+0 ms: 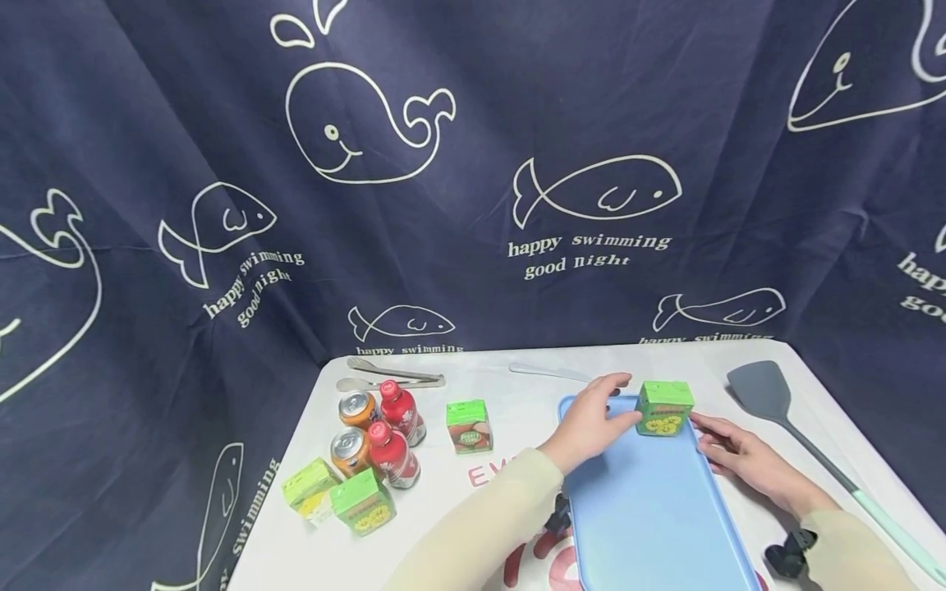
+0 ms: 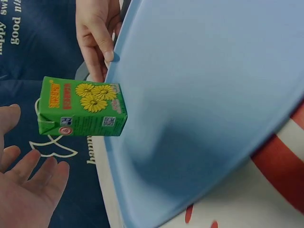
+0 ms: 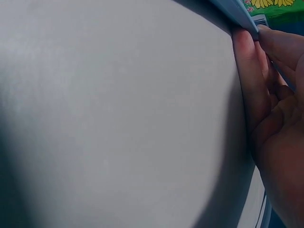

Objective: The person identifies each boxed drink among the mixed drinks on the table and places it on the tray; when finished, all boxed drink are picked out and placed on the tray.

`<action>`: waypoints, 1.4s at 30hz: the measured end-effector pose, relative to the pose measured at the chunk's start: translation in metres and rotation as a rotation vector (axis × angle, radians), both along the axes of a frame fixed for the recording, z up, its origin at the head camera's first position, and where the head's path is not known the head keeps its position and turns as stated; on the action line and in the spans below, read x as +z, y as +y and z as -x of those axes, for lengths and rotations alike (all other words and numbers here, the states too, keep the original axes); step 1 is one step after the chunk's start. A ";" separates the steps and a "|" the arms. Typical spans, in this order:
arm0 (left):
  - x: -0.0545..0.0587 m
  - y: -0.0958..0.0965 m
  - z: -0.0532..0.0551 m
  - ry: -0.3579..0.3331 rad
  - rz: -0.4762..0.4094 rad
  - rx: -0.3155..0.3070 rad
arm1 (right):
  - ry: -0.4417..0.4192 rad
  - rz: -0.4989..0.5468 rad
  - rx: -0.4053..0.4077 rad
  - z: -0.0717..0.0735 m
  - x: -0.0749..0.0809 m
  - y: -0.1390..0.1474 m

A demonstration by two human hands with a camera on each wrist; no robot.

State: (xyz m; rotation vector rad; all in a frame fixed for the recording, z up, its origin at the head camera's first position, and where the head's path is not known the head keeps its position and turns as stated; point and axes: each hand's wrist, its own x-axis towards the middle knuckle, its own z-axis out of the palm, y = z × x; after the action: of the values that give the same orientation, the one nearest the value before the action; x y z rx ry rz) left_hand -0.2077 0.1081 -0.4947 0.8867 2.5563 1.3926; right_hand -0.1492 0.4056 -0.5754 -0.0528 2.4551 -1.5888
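A green drink carton [image 1: 665, 409] with yellow flowers stands upright at the far right corner of a light blue tray [image 1: 650, 501]. Just left of that carton, my left hand [image 1: 591, 423] is over the tray with its fingers spread; the left wrist view shows a gap between this hand [image 2: 31, 192] and the carton [image 2: 83, 107]. At the tray's right edge, my right hand [image 1: 757, 468] pinches the rim near the carton. Its thumb lies on the rim and its fingers reach under the edge in the right wrist view, where the hand [image 3: 285, 123] is partly cut off.
Left of the tray are another green carton [image 1: 469, 427], two red-capped bottles [image 1: 400, 451], two orange cans [image 1: 349, 447] and two more cartons [image 1: 364, 502]. Metal tongs [image 1: 392, 375] and a pale utensil handle [image 1: 543, 371] lie behind. A spatula [image 1: 820, 460] lies at the right.
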 end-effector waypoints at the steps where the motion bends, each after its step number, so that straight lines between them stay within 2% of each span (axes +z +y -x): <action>1: 0.002 -0.004 0.000 0.005 -0.006 -0.001 | 0.003 0.001 0.002 0.000 0.000 0.000; 7: 0.007 -0.032 0.000 0.028 -0.038 -0.002 | 0.003 -0.006 0.009 0.001 0.001 0.000; 16: 0.017 -0.077 -0.002 0.005 -0.087 0.002 | 0.028 -0.035 0.017 0.002 0.000 0.000; 23: 0.026 -0.109 -0.008 0.049 -0.086 0.003 | 0.021 -0.045 0.011 0.003 0.000 -0.001; 27: 0.033 -0.125 -0.014 0.038 -0.087 0.011 | 0.034 -0.039 0.021 0.002 0.000 0.000; 34: 0.042 -0.151 -0.016 0.003 -0.076 0.045 | 0.030 -0.029 0.012 0.001 -0.001 0.002; 42: 0.053 -0.192 -0.021 -0.037 -0.102 0.074 | 0.016 -0.046 0.013 0.002 0.002 0.000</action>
State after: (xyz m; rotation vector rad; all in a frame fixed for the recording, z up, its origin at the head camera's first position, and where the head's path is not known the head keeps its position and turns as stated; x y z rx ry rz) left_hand -0.1872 -0.0836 -0.4415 0.7801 2.5357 1.5569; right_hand -0.1509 0.4051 -0.5735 -0.0740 2.4968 -1.5315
